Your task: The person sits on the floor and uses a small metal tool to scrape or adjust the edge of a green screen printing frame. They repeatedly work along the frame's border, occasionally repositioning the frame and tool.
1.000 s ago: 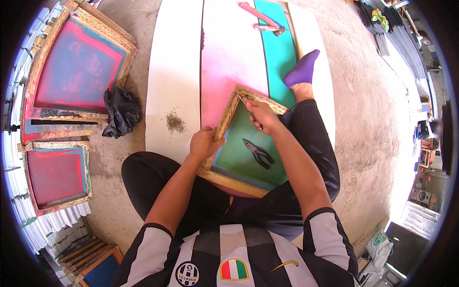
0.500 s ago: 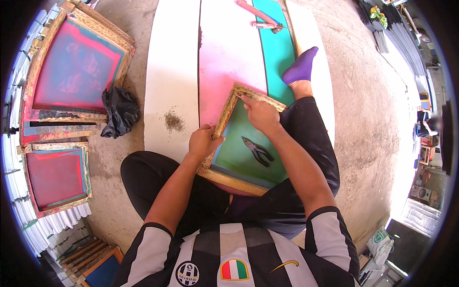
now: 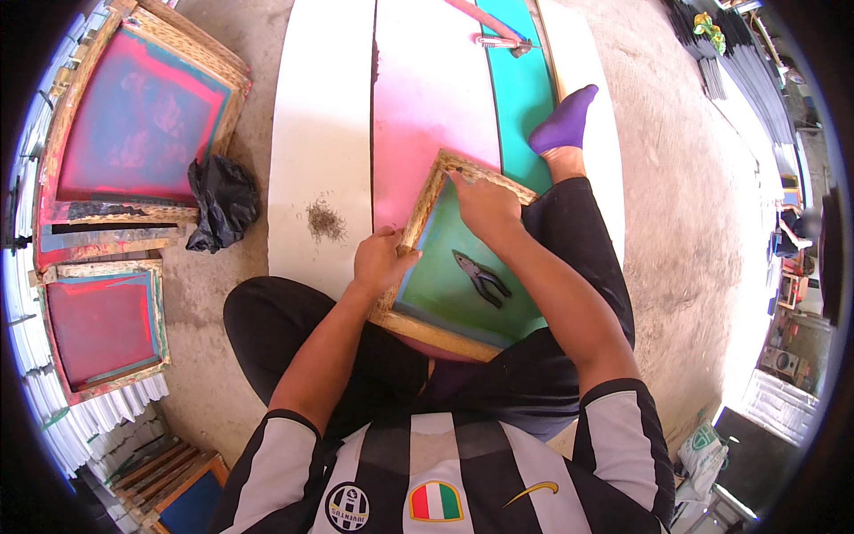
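Note:
A wooden screen-printing frame (image 3: 427,333) with green mesh rests tilted across my lap and the boards. My left hand (image 3: 381,263) is wrapped round its left rail, thumb on the inner side. At the upper left corner my right hand (image 3: 485,209) reaches over the mesh. Its index finger touches the wood there and the other fingers are curled; whatever they pinch is too small to make out. Combination pliers (image 3: 481,278) with dark handles lie on the mesh below that hand.
Several small metal bits, like staples, form a pile (image 3: 326,221) on the white board (image 3: 307,133). A hammer (image 3: 498,27) and a slim tool (image 3: 495,42) lie at the far end. Left stand printing frames (image 3: 133,209) and a black plastic bag (image 3: 222,203).
The view has shifted slightly. My right index finger has moved a little along the frame's upper left corner; my left hand keeps its grip, and the pliers stay on the mesh.

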### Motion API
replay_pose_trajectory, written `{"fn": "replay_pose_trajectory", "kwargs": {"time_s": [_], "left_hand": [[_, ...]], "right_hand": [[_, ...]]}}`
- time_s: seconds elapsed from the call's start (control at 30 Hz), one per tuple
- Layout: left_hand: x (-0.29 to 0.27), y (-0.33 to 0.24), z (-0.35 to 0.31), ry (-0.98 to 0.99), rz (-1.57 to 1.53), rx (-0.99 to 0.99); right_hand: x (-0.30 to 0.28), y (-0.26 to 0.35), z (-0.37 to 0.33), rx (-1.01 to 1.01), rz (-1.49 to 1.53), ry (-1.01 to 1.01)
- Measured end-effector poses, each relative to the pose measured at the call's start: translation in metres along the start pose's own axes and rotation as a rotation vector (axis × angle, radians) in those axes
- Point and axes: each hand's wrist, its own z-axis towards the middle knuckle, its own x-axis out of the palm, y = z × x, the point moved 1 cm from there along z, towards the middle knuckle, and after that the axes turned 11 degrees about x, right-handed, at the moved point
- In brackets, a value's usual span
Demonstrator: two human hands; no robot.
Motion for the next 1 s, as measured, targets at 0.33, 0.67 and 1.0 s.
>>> {"fn": "replay_pose_trajectory", "kwargs": {"time_s": [0.33,0.67,1.0], "left_hand": [[0.008,0.004,-0.001,-0.083,0.001,0.04],[0.007,0.005,-0.001,-0.089,0.007,0.036],[0.01,0.008,-0.002,-0.069,0.036,0.045]], "right_hand": [[0.053,-0.029,0.018,-0.116,0.336,-0.163],[0.077,-0.037,0.03,-0.171,0.437,-0.331],[0.073,-0.028,0.007,-0.059,0.615,-0.124]]}}
